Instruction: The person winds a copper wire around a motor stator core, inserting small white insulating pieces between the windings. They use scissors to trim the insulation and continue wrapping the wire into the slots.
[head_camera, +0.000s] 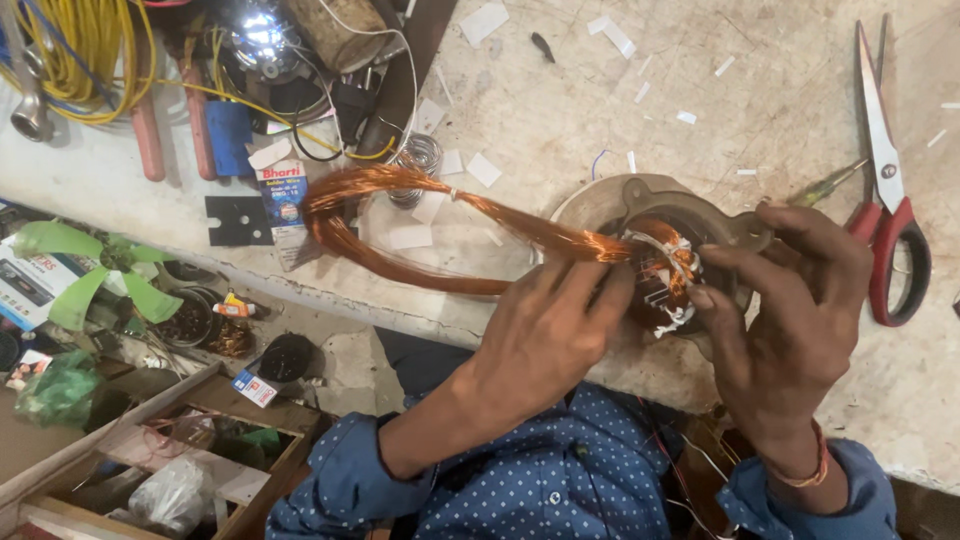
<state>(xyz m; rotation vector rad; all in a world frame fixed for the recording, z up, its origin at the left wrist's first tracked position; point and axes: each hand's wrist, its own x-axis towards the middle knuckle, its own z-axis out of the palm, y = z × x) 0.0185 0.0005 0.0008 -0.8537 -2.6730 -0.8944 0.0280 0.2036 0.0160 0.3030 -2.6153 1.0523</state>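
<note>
Curling both hands fingers-down over the copper coil and motor stator.

Even, fairly bright light falls from above on the pale surface, casting only soft, short shadows. Glare burns out a shiny metal part at the top left. Focus is moderately sharp centrally, softening toward the dimmer lower-left corner.
</note>
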